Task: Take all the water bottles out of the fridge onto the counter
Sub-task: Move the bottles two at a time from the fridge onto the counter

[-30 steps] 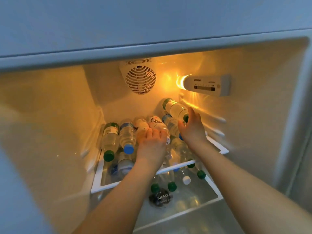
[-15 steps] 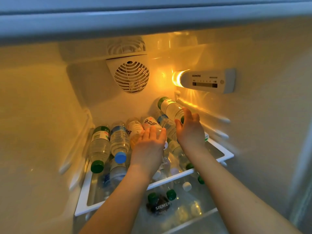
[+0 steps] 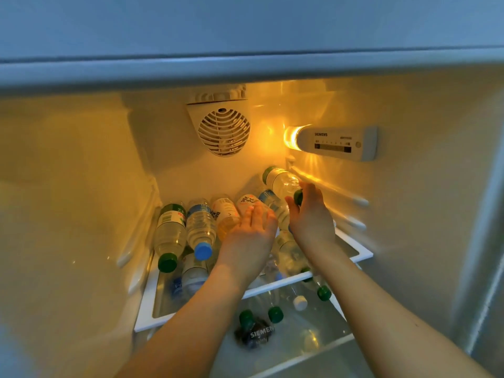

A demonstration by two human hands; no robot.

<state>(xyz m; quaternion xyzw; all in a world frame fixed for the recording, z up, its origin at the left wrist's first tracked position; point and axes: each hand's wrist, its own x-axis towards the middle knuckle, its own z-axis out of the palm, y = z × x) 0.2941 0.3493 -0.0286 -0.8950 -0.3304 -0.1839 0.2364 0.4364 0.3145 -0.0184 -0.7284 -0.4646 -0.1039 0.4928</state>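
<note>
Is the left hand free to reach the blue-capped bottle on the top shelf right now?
Probably yes. The left hand lies open on the bottles just beside the blue-capped bottle, which lies on top of the pile with its cap toward the shelf's front, nothing covering it.

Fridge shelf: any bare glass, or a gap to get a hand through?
Bare glass only at the shelf's right, between the right hand and the right wall. Open air above the bottles, below the fan. Left and centre are crowded: bottles lie side by side.

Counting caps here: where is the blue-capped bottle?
The blue-capped bottle lies on the shelf, left side, between a green-capped bottle and the left hand.
</note>
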